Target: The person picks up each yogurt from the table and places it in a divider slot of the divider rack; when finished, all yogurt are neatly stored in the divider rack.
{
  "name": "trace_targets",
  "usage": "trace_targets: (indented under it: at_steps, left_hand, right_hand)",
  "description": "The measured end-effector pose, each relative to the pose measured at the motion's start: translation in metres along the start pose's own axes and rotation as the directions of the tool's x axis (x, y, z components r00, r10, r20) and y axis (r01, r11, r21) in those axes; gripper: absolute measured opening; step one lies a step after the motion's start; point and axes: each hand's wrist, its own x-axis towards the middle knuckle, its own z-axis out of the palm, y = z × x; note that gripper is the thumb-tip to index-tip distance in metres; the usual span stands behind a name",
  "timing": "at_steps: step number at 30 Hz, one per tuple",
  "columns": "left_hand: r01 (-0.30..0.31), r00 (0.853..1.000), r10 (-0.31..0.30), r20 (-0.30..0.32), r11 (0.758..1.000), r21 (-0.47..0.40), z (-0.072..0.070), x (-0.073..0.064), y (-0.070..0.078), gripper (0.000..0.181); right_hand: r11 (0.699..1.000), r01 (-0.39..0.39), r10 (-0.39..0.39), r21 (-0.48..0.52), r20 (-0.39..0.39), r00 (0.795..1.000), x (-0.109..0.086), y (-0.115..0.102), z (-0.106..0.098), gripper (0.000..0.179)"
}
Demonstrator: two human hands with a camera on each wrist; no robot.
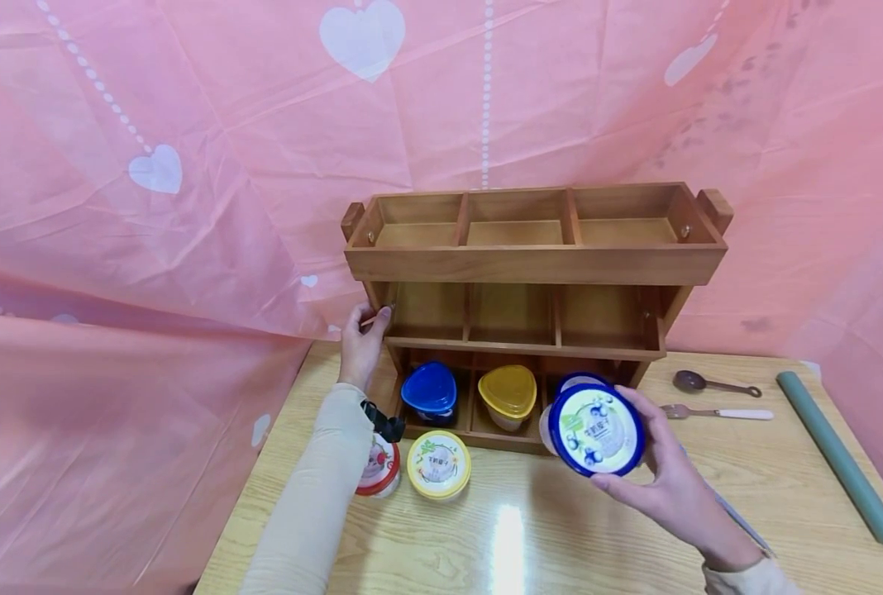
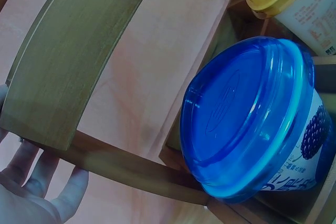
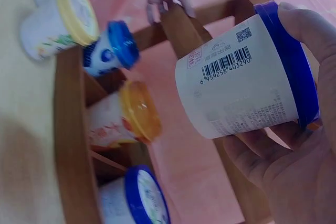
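Note:
My right hand (image 1: 661, 479) holds a white tub with a dark blue, blueberry-printed lid (image 1: 598, 430) in front of the wooden rack (image 1: 531, 266). In the right wrist view the tub's barcoded side (image 3: 236, 82) shows, thumb at the lid rim and fingers underneath. My left hand (image 1: 360, 347) grips the left side of the rack at the middle tier. Along the bottom tier stand a blue-lidded cup (image 1: 430, 387), a yellow-lidded cup (image 1: 508, 390) and another dark-blue-lidded tub (image 3: 147, 198), which the held tub mostly hides in the head view.
On the table before the rack stand a yellow-lidded tub (image 1: 439, 465) and a red-lidded tub (image 1: 389, 478), partly behind my left sleeve. To the right lie a dark spoon (image 1: 690, 381), a fork (image 1: 739, 414) and a green roll (image 1: 843, 463). A pink curtain (image 1: 263, 124) hangs behind.

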Motion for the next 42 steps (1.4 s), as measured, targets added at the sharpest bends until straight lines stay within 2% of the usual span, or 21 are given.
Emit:
trace_targets:
  at_steps: [4, 11, 19, 29, 34, 42]
  left_hand:
    - [-0.019, 1.0, 0.019, -0.016, 1.0, 0.002, 0.0, -0.001, 0.0, 0.034]
    - [-0.03, 0.999, 0.031, -0.021, 0.999, 0.017, 0.0, -0.003, 0.0, 0.032]
    - [-0.025, 0.999, 0.026, -0.028, 0.999, 0.023, 0.0, -0.003, -0.001, 0.032]
    - [-0.03, 0.999, 0.031, -0.017, 0.999, 0.029, 0.0, -0.003, -0.001, 0.034]
    - [-0.037, 0.999, 0.037, -0.015, 0.999, 0.031, 0.0, -0.002, -0.001, 0.033]
    - [0.009, 1.0, -0.009, 0.005, 1.0, 0.021, 0.0, -0.004, 0.003, 0.036]
  right_hand:
    - [1.0, -0.009, 0.009, 0.009, -0.032, 0.999, 0.005, -0.003, -0.008, 0.106]
    - [0.991, 0.038, -0.03, 0.125, -0.07, 0.997, 0.022, -0.007, -0.017, 0.105]
    - [0.996, 0.05, -0.041, 0.069, -0.117, 0.992, 0.044, -0.011, -0.026, 0.102]
    - [1.0, -0.021, 0.017, -0.023, -0.176, 0.984, 0.074, -0.007, -0.037, 0.099]
    - [0.998, -0.066, 0.062, -0.014, -0.201, 0.978, 0.087, -0.004, -0.038, 0.098]
    - [0.998, -0.069, 0.068, 0.006, -0.228, 0.971, 0.106, 0.0, -0.037, 0.098]
